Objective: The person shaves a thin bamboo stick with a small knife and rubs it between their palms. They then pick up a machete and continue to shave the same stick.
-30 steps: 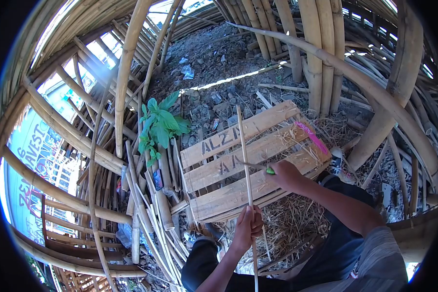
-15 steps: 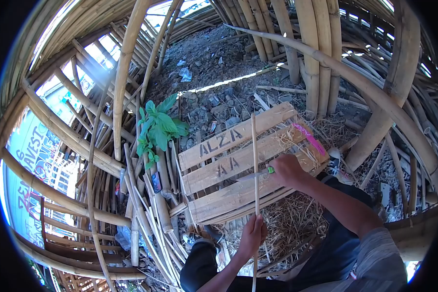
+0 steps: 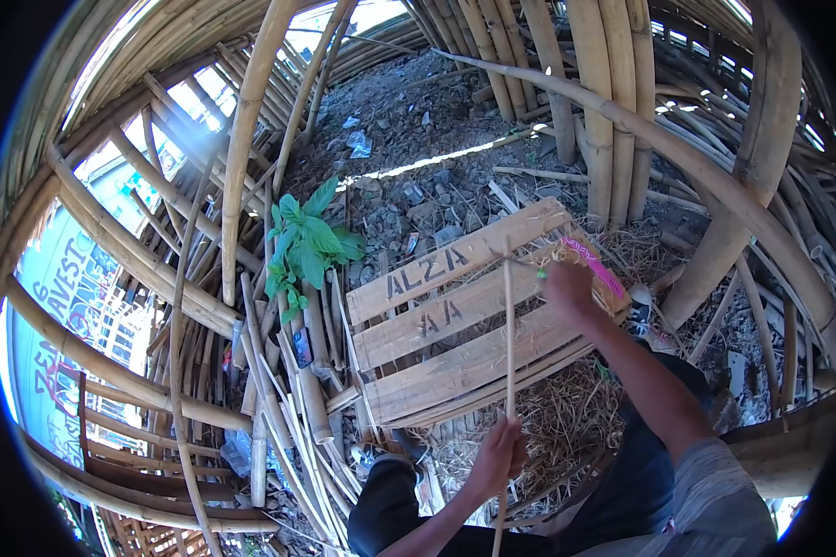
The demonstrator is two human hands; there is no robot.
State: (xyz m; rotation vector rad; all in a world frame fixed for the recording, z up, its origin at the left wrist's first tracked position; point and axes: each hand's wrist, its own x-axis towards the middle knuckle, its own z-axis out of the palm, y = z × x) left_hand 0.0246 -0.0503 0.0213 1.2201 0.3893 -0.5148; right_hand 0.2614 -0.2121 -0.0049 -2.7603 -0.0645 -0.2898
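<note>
My left hand [image 3: 500,457] is closed around a thin bamboo strip [image 3: 510,348], which stands nearly upright in view and crosses over a slatted wooden crate [image 3: 455,362]. Black letters mark the crate's top slats. In my right hand [image 3: 568,286] is a knife [image 3: 542,273] with a bit of green at its handle, gripped in a closed fist. Its blade, blurred by motion, lies close by the upper part of the strip. Straw-like shavings [image 3: 567,413] lie below the crate, between my legs.
A leafy green plant [image 3: 306,237] grows left of the crate. Thick bamboo poles [image 3: 608,121] rise behind it, and a long curved pole [image 3: 678,153] spans the right side. Cut bamboo pieces [image 3: 283,408] lie at the left. Stony soil [image 3: 390,121] covers the ground beyond.
My right hand has moved up and slightly right with the knife, toward the strip's upper end. The strip's top has tilted right, and my left hand has shifted slightly right and down.
</note>
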